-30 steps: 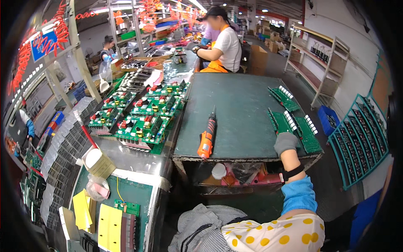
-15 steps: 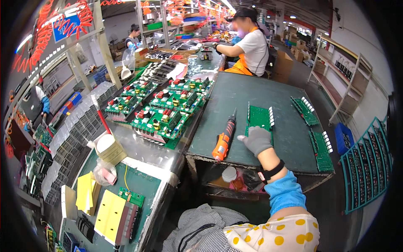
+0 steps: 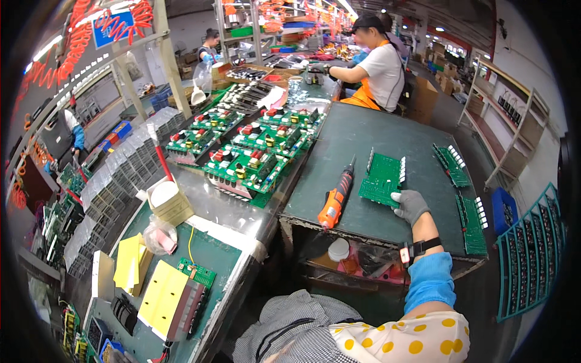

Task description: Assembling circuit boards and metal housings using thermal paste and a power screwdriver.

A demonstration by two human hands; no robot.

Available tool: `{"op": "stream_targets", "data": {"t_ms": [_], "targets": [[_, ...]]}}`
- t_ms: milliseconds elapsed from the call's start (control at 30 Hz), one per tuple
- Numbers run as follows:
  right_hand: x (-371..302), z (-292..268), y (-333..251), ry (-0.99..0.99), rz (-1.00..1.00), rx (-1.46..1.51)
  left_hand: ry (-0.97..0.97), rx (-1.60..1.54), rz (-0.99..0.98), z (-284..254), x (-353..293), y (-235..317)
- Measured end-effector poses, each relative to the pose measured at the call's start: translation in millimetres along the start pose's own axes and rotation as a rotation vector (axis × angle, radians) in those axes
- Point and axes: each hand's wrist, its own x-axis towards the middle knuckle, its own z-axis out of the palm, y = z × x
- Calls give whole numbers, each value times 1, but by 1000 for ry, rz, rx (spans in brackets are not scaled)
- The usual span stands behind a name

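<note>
My right hand, in a grey glove, pinches the near right corner of a green circuit board. The thumb lies over the board's edge and the other fingers are partly hidden. White connectors line the board's right side, and the board sits slightly turned at the green-topped table. Left of it lies an orange and black electric screwdriver, its bit pointing away from me. Two more green boards, an upper one and a lower one, lie along the table's right edge. My left hand is out of view.
Several populated circuit boards stand on the metal bench to the left. Nearer are a small cardboard box and a yellow-covered assembly. A co-worker sits beyond the table. A teal rack and a blue bin stand right.
My right hand has moved from over the board to its near right corner and grips it there. The board has turned slightly. The whole view has shifted a little.
</note>
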Motion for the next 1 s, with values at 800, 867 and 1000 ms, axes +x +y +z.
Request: {"op": "stream_targets", "data": {"t_ms": [800, 867, 1000], "targets": [[-283, 317, -131, -1120, -736, 702, -235, -115, -330, 90, -10, 117], [-308, 331, -127, -1304, -718, 696, -296, -195, -337, 110, -13, 126], [-306, 339, -113, -1466, -650, 611, -165, -213, -393, 133, -12, 109]]}}
